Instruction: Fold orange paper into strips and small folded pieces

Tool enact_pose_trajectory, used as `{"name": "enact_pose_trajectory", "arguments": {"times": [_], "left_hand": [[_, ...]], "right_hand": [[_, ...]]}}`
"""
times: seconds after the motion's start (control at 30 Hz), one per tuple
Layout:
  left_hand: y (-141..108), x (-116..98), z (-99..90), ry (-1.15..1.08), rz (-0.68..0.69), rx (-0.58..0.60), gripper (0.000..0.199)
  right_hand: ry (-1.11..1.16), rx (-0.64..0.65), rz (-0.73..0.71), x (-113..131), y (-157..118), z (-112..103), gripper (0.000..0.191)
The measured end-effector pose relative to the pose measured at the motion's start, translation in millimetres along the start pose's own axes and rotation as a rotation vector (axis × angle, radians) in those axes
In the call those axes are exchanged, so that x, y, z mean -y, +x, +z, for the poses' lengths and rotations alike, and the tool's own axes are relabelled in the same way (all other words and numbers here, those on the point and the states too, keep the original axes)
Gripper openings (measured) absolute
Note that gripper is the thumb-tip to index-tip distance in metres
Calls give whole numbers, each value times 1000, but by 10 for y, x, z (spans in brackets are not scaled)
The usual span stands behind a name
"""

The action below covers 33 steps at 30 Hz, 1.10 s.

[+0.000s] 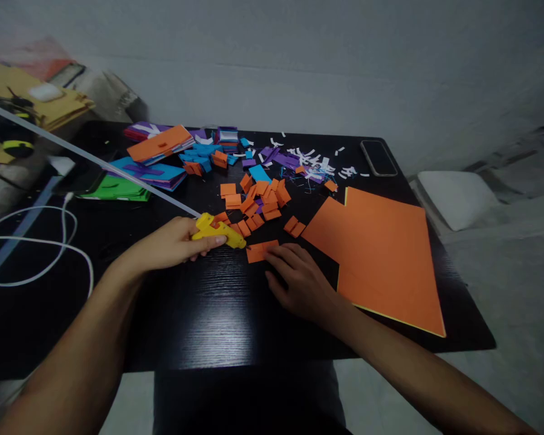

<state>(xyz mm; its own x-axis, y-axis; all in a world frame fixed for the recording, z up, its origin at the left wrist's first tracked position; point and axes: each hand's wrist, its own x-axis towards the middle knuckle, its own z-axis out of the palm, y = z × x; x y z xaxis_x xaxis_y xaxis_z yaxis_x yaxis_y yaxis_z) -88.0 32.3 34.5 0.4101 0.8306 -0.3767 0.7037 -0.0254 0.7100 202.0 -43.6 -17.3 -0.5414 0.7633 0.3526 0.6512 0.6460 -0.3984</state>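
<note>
My left hand [176,243] is wrapped round a yellow glue gun [217,231] with a long translucent glue stick [131,179] reaching back to the upper left. The gun's tip is at the left end of a small orange paper strip [257,252] on the black table. On the strip's right end rest the fingertips of my right hand [299,281], its fingers slightly apart and its palm down. Just beyond the strip, small folded orange pieces [265,196] lie in a loose pile.
Large orange sheets [385,254] cover the right of the black table [208,326]. Farther back are purple pieces [285,159], white scraps and a phone [378,158]. Stacks of coloured paper [161,145] and a white cable [79,248] lie left. A white stool [456,196] stands right.
</note>
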Motion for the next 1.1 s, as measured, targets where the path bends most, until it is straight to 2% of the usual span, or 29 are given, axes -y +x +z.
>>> {"name": "enact_pose_trajectory", "arguments": {"times": [0.2, 0.47, 0.83, 1.1], "left_hand": [[-23, -19, 3, -12, 4, 70, 55], [50, -34, 131, 30, 57, 52, 49], [40, -86, 164, 120, 104, 6, 48], [28, -107, 139, 122, 76, 23, 52]], "right_hand": [[35, -7, 16, -13, 3, -7, 32], [44, -38, -7, -38, 19, -11, 29], [42, -31, -7, -49, 18, -13, 30], [52, -50, -6, -52, 17, -4, 31]]}}
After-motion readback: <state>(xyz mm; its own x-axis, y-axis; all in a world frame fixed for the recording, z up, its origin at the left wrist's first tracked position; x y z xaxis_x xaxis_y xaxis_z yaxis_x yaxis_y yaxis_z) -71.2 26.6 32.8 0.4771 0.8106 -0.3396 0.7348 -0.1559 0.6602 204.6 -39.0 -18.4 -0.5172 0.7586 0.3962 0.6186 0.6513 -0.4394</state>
